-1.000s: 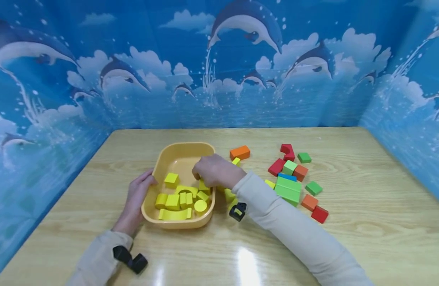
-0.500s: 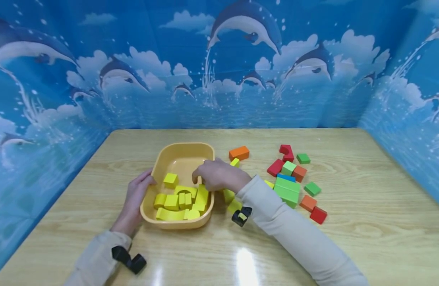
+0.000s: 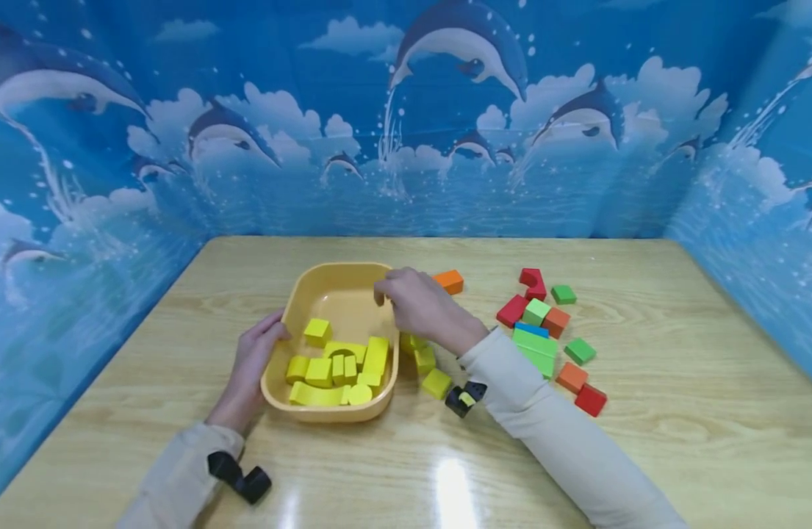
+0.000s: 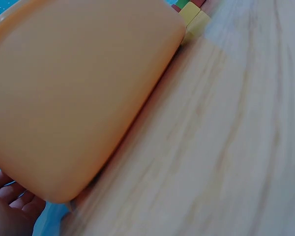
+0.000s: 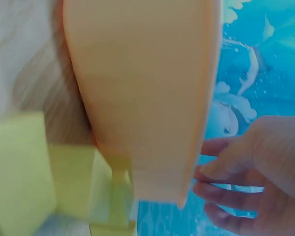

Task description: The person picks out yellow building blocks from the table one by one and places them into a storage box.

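A yellow-orange plastic tub (image 3: 342, 283) stands on the table, with several yellow blocks (image 3: 320, 373) in its near half. My left hand (image 3: 255, 360) holds the tub by its left side; in the left wrist view, part of that hand (image 4: 12, 209) shows at the tub's lower corner. Over the far right part of the rim is my right hand (image 3: 422, 305), its fingers loosely bent. In the right wrist view, I see nothing between those fingers (image 5: 226, 196). Outside the tub's right wall, under my right forearm, lie more yellow blocks (image 3: 436, 383), partly hidden.
An orange block (image 3: 450, 281) lies beyond my right hand. Further right is a loose group of red blocks (image 3: 514, 311), green blocks (image 3: 536, 353), orange-red blocks (image 3: 572, 376) and a blue block (image 3: 531, 330). A dolphin-print cloth (image 3: 300, 191) borders the table's back and sides.
A long yellow block has come to lie at the tub's right inside, and a round yellow block shifted leftward. My right hand has since risen away toward the far right rim. My left hand stays put.
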Motion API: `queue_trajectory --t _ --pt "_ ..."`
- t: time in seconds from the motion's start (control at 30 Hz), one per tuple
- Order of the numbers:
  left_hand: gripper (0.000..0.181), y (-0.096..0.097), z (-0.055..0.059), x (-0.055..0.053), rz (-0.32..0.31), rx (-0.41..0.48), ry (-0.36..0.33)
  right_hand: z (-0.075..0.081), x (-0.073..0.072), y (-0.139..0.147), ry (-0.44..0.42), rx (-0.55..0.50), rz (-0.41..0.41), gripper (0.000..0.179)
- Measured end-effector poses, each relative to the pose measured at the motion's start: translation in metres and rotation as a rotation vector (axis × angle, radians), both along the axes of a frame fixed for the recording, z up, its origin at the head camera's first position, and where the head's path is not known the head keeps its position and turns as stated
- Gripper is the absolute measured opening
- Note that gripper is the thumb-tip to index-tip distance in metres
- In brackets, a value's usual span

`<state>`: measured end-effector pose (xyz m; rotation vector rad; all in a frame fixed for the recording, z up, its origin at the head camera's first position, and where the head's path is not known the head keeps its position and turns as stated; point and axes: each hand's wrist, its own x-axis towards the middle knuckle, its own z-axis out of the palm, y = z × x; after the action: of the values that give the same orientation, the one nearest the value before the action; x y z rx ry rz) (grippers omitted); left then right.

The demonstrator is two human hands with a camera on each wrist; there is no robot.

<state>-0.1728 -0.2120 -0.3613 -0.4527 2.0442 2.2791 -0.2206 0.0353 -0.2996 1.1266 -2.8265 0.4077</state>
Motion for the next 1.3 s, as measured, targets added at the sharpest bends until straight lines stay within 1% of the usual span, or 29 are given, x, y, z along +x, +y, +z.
queue_trajectory --t 0.03,0.1,0.2,0.27,0.33,0.4,0.47,0.63,0.73,0.8,0.87,0.93,1.13,1.3 --pt "0.062 0.000 0.000 0.000 0.000 0.004 0.005 0.000 -0.001 0.004 0.020 -0.022 -0.023 0.032" --pt "0.062 0.000 0.000 -0.001 -0.004 -0.010 0.005 0.000 -0.001 0.014 0.002 -0.033 -0.084 0.030" --pt "0.062 0.000 0.001 -0.001 -0.007 -0.009 0.008 -0.002 -0.004 0.027 -0.093 0.014 -0.191 0.029" --pt "0.062 0.000 0.001 -0.001 -0.007 -0.024 0.001 -0.005 -0.006 0.035 -0.170 0.077 -0.247 0.035" --pt "0.062 0.000 0.001 -0.001 -0.004 -0.028 -0.004 -0.008 -0.009 0.039 -0.225 0.127 -0.262 0.041" --pt "0.062 -0.001 0.001 0.000 -0.001 -0.040 -0.011 -0.012 -0.012 0.043 -0.272 0.159 -0.261 0.045" --pt "0.062 -0.001 0.000 0.000 -0.001 -0.036 -0.007 -0.016 -0.014 0.044 -0.290 0.177 -0.254 0.045" --pt "0.062 -0.001 -0.002 0.001 0.004 0.001 0.007 -0.024 -0.022 0.047 -0.239 0.211 -0.274 0.029" --pt "0.062 -0.001 -0.003 0.001 0.004 -0.007 0.006 -0.025 -0.025 0.050 -0.235 0.209 -0.286 0.023" --pt "0.062 -0.001 -0.003 0.000 0.000 -0.023 0.005 -0.023 -0.026 0.051 -0.225 0.193 -0.293 0.023" --pt "0.062 -0.001 -0.002 0.000 -0.002 -0.036 0.005 -0.018 -0.025 0.051 -0.205 0.164 -0.302 0.020" --pt "0.062 -0.001 -0.001 -0.001 -0.007 -0.039 0.005 -0.013 -0.023 0.049 -0.162 0.121 -0.310 0.020" --pt "0.062 -0.002 0.000 0.000 -0.014 -0.037 -0.001 0.003 -0.013 0.037 -0.055 -0.054 -0.325 0.021" --pt "0.062 -0.001 0.001 0.000 -0.012 -0.004 0.008 0.012 -0.003 0.027 0.010 -0.111 -0.382 0.022"
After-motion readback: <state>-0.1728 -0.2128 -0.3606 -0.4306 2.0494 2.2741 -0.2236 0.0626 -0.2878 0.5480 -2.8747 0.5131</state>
